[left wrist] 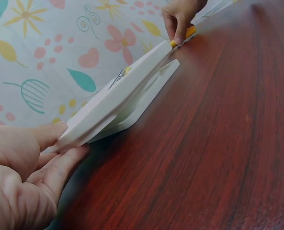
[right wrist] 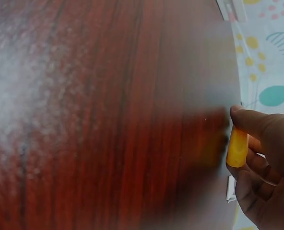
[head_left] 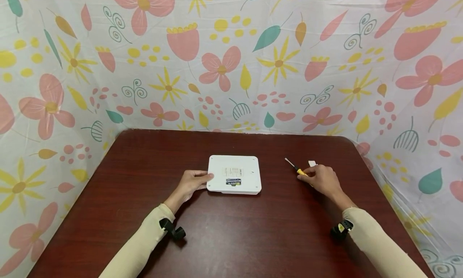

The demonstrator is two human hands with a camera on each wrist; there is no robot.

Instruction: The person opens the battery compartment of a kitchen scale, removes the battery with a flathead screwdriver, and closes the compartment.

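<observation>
A white, flat, rounded-square device [head_left: 217, 165], which looks like a kitchen scale turned underside up, is on the table with a printed label showing. Batteries [head_left: 233, 182] sit in its uncovered compartment. My left hand [head_left: 192, 183] pinches the device's left edge, thumb on top and fingers below; the left wrist view shows this edge tilted above the table. Over to the right, my right hand [head_left: 323, 180] grips a screwdriver by its yellow handle [right wrist: 237, 148], with the shaft [head_left: 290, 163] pointing away to the left. Just beyond that hand lies a small white piece [head_left: 312, 163], partly hidden.
The dark red-brown wooden table [head_left: 231, 237] ends at the back against a white curtain [head_left: 231, 68] printed with flowers and leaves. The curtain also hangs along both sides. A black wrist camera [head_left: 173, 229] is strapped over the left sleeve, another [head_left: 341, 229] over the right.
</observation>
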